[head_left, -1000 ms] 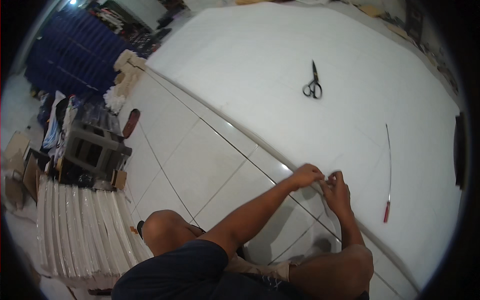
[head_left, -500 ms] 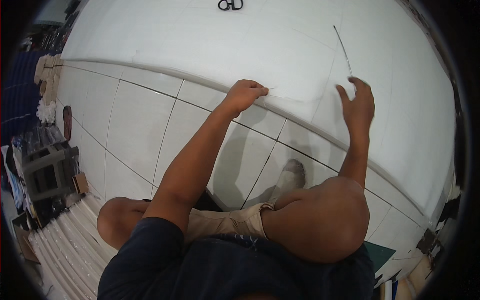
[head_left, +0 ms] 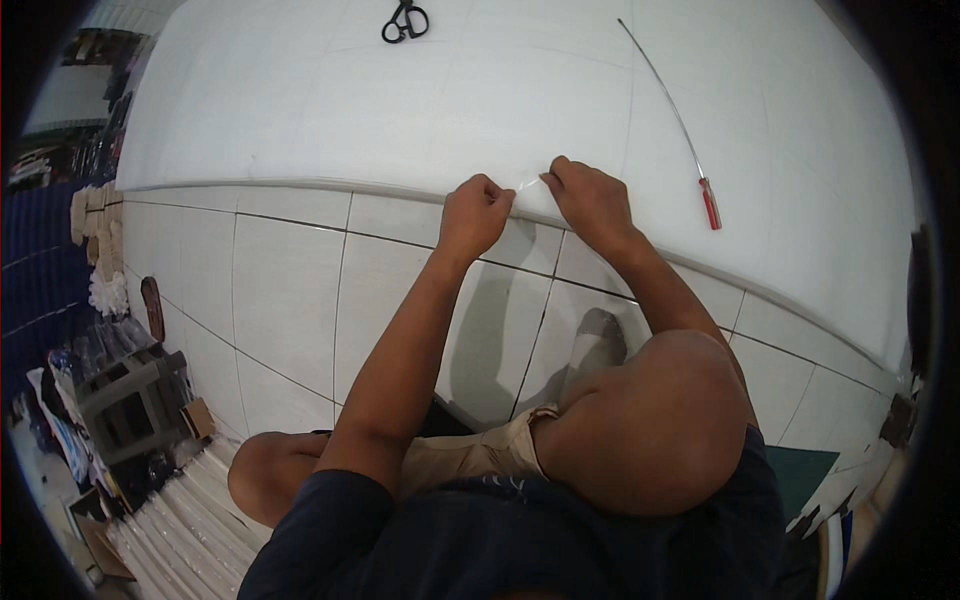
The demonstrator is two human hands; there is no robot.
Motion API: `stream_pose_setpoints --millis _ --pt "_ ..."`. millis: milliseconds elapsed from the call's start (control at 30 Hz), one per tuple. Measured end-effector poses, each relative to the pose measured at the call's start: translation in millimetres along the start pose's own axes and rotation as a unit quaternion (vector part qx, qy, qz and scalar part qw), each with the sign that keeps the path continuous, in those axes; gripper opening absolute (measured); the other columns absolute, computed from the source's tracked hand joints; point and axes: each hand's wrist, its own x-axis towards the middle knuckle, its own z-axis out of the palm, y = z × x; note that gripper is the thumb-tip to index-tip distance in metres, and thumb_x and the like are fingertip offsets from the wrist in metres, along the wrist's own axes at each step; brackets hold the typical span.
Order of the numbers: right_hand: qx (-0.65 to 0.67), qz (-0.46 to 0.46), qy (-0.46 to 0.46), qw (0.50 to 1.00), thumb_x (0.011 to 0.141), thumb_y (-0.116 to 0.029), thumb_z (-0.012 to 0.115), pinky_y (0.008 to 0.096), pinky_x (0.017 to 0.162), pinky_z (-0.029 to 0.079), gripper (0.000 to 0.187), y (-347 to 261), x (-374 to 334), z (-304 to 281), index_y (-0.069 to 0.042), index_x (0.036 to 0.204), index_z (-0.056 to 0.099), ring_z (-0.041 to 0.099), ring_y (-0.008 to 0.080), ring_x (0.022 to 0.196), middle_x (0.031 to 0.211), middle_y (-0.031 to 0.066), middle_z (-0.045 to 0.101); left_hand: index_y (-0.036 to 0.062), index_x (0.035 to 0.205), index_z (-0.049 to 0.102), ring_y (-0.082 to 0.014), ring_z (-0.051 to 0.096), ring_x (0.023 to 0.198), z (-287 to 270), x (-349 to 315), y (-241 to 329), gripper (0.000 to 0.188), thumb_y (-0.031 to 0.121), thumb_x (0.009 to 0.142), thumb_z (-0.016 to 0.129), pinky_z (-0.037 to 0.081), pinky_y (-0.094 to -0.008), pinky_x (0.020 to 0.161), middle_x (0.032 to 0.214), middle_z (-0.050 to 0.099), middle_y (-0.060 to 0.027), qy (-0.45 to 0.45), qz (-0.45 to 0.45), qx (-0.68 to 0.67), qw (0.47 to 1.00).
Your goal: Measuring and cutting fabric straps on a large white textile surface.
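Evidently, the left hand (head_left: pixel 475 215) and right hand (head_left: pixel 592 205) are facing each other, both pinching, thumb against fingers, what looks like a thin, glossy, pale strand (head_left: pixel 529 184) between them, perhaps to keep it taut. Under the fingertips, a smooth white slab (head_left: pixel 450 110) is presenting its thick edge, with glazed floor tiles (head_left: pixel 290 280) lying nearer the person. Beyond the left hand, black-handled scissors (head_left: pixel 405 14) are resting; right of the right hand, a slender-shafted, red-handled tool (head_left: pixel 709 204) is lying, probably set aside within reach.

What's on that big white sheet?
Black scissors and a red-handled rod lie on the white sheet; left hand and right hand are at its edge. Anything underneath is covered.
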Motion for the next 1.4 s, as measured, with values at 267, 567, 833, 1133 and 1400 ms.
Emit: stream_pose_setpoints --millis 267,567,833,1133,1400 --pt "0.049 0.056 0.015 0.997 0.092 -0.024 0.057 0.0416 0.061 0.049 0.019 -1.7 -4.7 5.1 -0.005 0.087 0.057 0.062 0.0327 0.065 0.069 0.0134 0.063 -0.0041 0.087 0.066 -0.0230 0.065 0.073 -5.5 -3.3 -13.2 0.032 0.027 0.083 0.063 0.050 -0.0352 0.067 0.080 0.068 -0.0137 0.029 0.000 0.039 0.999" --pt "0.114 -0.094 -0.060 0.987 0.090 -0.024 0.054 0.0442 0.064 0.048 0.020 -40.1 -17.6 -10.9 -0.005 0.083 0.056 0.062 0.0344 0.071 0.075 0.0133 0.063 -0.0023 0.097 0.068 -0.0083 0.046 0.065 -20.1 5.0 -3.7 0.025 0.020 0.087 0.061 0.040 -0.0222 0.059 0.078 0.061 -0.0006 -0.139 0.039 -0.258 0.955" --pt "0.184 -0.081 0.059 0.978 0.086 -0.019 0.062 0.0403 0.065 0.047 0.012 -8.2 17.0 14.8 -0.008 0.090 0.065 0.061 0.0306 0.075 0.077 0.0104 0.062 -0.0006 0.096 0.069 -0.0115 0.060 0.086 15.9 6.5 -23.8 0.020 0.017 0.088 0.065 0.046 -0.0271 0.080 0.090 0.069 -0.0047 -0.029 0.049 -0.251 0.966" --pt "0.155 -0.123 -0.047 0.979 0.083 -0.012 0.062 0.0396 0.072 0.041 0.009 -14.0 12.4 3.7 -0.008 0.089 0.069 0.057 0.0276 0.073 0.073 0.0072 0.060 0.0000 0.092 0.065 -0.0137 0.059 0.070 13.0 -10.4 -9.6 0.022 0.022 0.089 0.063 0.046 -0.0297 0.065 0.078 0.065 -0.0071 0.051 0.066 -0.217 0.973" --pt "0.128 -0.130 -0.012 0.983 0.078 -0.011 0.065 0.0407 0.075 0.043 0.008 -13.8 17.9 6.6 -0.006 0.083 0.068 0.058 0.0284 0.077 0.075 0.0089 0.062 0.0005 0.090 0.064 -0.0278 0.061 0.073 15.8 -8.8 -8.5 0.017 0.017 0.087 0.061 0.048 -0.0363 0.067 0.084 0.062 -0.0136 0.173 0.211 -0.008 0.962"
